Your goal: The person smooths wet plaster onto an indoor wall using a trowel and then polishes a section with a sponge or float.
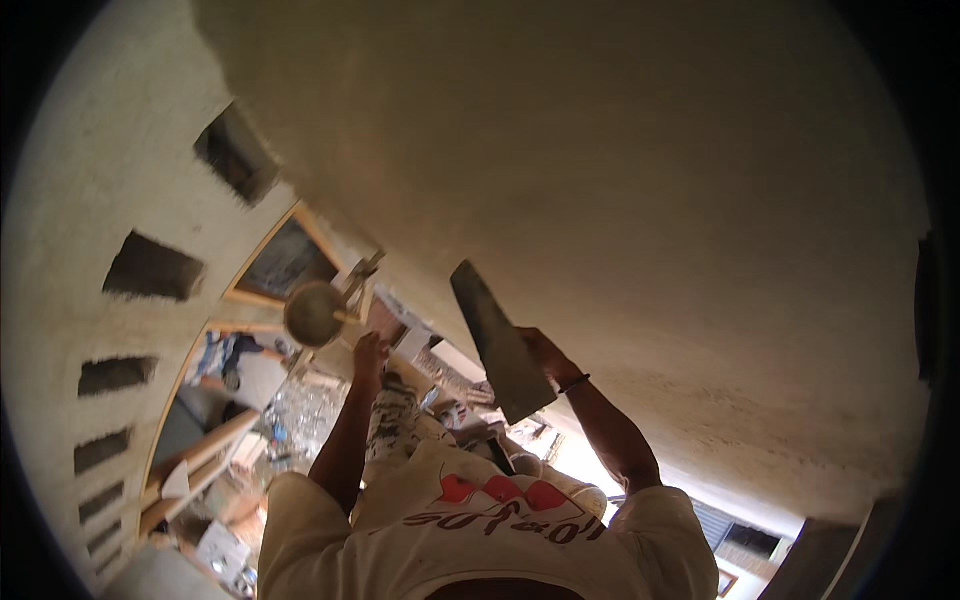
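My right hand point(543, 357), with a dark band at the wrist, is closed around a long flat plastering trowel point(497, 350). The blade is grey, tilted, and faces up toward me beside the smooth plastered wall point(650, 220); whether it touches the wall I cannot tell. My left hand point(371, 357) is raised in front of my body with its fingers curled in. What it holds, if anything, is too small to make out. Just to its left is a round grey-brown pan point(314, 314) with a short pale stick or handle at its right side.
On the left, a wall point(60, 250) has a row of dark rectangular openings point(153, 267). Wood-framed openings point(285, 262) lie beside it. Far below is a cluttered floor point(300, 415), with a person point(238, 350) at the left. Wooden boards point(205, 460) lean at lower left.
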{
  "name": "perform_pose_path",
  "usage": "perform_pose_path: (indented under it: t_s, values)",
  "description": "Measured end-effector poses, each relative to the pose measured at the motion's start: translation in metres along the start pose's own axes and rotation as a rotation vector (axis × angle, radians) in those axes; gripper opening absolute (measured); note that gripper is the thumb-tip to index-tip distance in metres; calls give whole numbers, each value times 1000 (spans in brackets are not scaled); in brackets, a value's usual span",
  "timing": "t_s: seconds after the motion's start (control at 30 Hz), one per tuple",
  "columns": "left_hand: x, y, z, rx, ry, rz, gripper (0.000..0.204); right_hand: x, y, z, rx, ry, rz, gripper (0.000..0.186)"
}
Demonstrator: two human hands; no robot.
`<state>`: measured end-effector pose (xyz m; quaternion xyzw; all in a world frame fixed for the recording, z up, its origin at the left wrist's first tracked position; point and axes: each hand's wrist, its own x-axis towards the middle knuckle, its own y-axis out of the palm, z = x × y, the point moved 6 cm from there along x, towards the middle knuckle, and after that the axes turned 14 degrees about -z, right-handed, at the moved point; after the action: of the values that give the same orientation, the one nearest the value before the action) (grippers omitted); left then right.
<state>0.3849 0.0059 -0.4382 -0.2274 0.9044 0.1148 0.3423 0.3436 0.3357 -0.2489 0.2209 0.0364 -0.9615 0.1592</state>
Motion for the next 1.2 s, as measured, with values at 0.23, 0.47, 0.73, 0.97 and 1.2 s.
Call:
perform_pose_path:
  t_s: [0.23,0.47,0.73,0.97,1.2]
  values:
    - [-107,59,-37,-369,-334,572,41,85,73,-81,413,379,-15,32]
    - [-80,44,-84,-493,-97,202,35,149,151,-133,425,373,-71,34]
    - [-30,-13,-69,-180,117,-371,32,181,195,-158,110,38,97,37]
    - [25,-113,-50,276,117,-723,48,178,158,-214,-173,667,15,22]
    - [84,-169,-6,466,55,-781,49,250,192,-249,-485,458,124,22]
